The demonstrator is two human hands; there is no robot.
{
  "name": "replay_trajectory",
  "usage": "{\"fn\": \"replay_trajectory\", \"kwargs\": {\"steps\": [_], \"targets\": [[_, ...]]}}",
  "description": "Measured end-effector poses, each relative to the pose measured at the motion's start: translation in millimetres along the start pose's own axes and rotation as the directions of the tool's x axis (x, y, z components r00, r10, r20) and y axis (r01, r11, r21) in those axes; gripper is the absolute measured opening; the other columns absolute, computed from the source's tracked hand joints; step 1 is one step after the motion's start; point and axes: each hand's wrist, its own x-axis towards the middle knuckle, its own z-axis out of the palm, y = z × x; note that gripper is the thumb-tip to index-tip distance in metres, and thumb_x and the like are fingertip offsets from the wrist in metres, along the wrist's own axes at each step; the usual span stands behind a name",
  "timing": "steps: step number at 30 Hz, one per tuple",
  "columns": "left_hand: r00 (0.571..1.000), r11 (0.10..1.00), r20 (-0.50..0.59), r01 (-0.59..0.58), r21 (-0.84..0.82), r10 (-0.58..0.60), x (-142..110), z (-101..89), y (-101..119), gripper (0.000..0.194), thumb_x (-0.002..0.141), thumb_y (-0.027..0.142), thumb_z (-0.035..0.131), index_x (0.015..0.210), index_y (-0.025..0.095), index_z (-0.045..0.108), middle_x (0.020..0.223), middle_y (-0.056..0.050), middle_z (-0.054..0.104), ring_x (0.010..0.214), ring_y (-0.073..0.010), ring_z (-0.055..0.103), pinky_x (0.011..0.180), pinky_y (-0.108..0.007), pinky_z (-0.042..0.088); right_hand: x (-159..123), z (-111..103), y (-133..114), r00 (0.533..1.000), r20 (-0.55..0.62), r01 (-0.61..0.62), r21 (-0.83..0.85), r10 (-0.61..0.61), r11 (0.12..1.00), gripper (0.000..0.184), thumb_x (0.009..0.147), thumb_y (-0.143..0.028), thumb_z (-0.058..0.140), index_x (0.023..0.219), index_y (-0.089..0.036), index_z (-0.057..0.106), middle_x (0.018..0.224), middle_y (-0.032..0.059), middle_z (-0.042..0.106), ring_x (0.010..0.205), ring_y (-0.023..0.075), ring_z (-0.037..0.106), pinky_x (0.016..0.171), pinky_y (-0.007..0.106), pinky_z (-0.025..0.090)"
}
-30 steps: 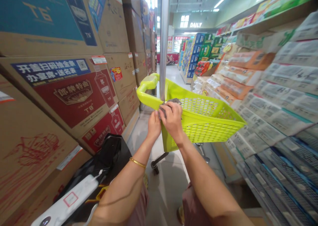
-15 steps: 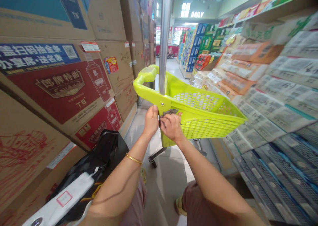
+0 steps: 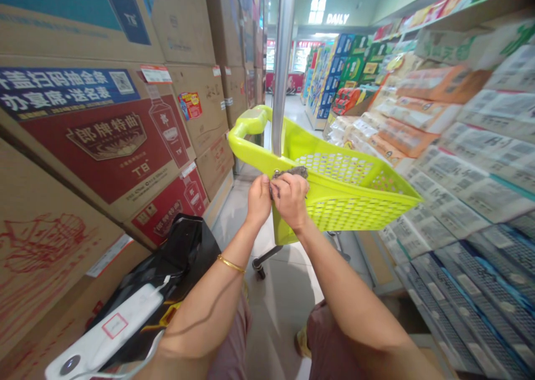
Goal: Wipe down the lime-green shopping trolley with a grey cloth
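A lime-green shopping basket (image 3: 343, 199) on wheels, with a metal pole (image 3: 283, 84) rising beside it, stands in front of me. Against its near side wall my right hand (image 3: 291, 197) is closed on a crumpled dark grey rag (image 3: 297, 171), part of which sticks out above the knuckles. My left hand (image 3: 259, 200) is pinched shut right beside it, the two sets of fingertips meeting at the rag's left end. The fingers hide most of the rag, and its exact kind is hard to make out.
Stacked liquor cartons (image 3: 108, 140) line the left. A black bag (image 3: 167, 263) and a white device with a cable (image 3: 112, 324) are at lower left. Paper packs (image 3: 455, 185) fill the right shelf. A caster (image 3: 258, 269) rests on the tiled floor.
Both hands have risen slightly along the basket's side, and the rag has moved up with them towards the rim. The view has shifted a little.
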Motion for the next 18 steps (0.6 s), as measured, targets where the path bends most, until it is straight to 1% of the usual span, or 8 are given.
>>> {"fn": "replay_trajectory", "kwargs": {"steps": [5,8,11,13,15,18], "targets": [[0.999,0.999,-0.001,0.052,-0.018,-0.052,2.3,0.4,-4.1,0.047,0.088,0.059,0.036,0.077,0.017,0.055,0.075,-0.003,0.060,0.073,-0.0136,0.053,0.069,-0.025,0.044,-38.2,0.3,12.8,0.988,0.096,0.118,0.062,-0.124,0.991,0.012,0.085,-0.024,0.052,0.090,-0.023,0.063,0.096,0.0057,0.059,0.097,0.0190,0.045,0.086,0.035,0.035],[0.997,0.996,0.002,0.073,-0.059,-0.073,2.8,1.7,-5.8,0.047,0.088,0.059,0.036,0.080,0.017,0.056,0.076,-0.003,0.060,0.075,-0.0141,0.054,0.070,-0.025,0.044,-45.3,-3.0,16.8,0.980,0.067,0.181,0.079,-0.187,0.980,0.013,0.084,-0.022,0.052,0.092,-0.021,0.062,0.098,0.0063,0.059,0.097,0.0190,0.046,0.085,0.034,0.037],[0.998,0.996,0.004,0.069,-0.065,-0.069,2.4,2.0,-5.2,0.047,0.088,0.059,0.036,0.081,0.017,0.056,0.077,-0.003,0.060,0.075,-0.0140,0.054,0.070,-0.026,0.044,-31.7,-5.4,16.7,0.983,0.016,0.182,0.075,-0.184,0.980,0.015,0.086,-0.020,0.050,0.097,-0.020,0.060,0.103,0.0079,0.057,0.101,0.0184,0.047,0.088,0.032,0.038],[0.998,0.997,0.010,0.060,-0.049,-0.060,1.7,1.7,-3.5,0.047,0.087,0.059,0.037,0.079,0.017,0.056,0.075,-0.003,0.059,0.073,-0.0137,0.053,0.070,-0.026,0.044,-14.8,-6.2,14.0,0.991,0.010,0.134,0.087,-0.135,0.987,0.018,0.087,-0.020,0.049,0.102,-0.020,0.059,0.106,0.0091,0.056,0.105,0.0184,0.047,0.091,0.034,0.037],[0.999,0.999,0.014,0.040,-0.032,-0.039,0.8,1.3,-1.4,0.048,0.087,0.060,0.036,0.078,0.017,0.055,0.075,-0.003,0.058,0.072,-0.0135,0.053,0.070,-0.026,0.044,2.2,-6.3,9.6,0.997,0.031,0.064,0.096,-0.067,0.993,0.019,0.089,-0.023,0.049,0.105,-0.021,0.059,0.108,0.0096,0.056,0.107,0.0193,0.047,0.094,0.036,0.035],[1.000,1.000,0.009,0.000,-0.026,0.000,-0.3,0.8,1.1,0.049,0.087,0.060,0.036,0.081,0.017,0.056,0.079,-0.003,0.060,0.075,-0.0138,0.054,0.073,-0.026,0.045,16.3,-3.9,3.5,0.999,0.048,-0.008,0.086,0.004,0.996,0.017,0.090,-0.026,0.049,0.102,-0.023,0.060,0.105,0.0078,0.058,0.105,0.0191,0.047,0.095,0.037,0.034]]}}
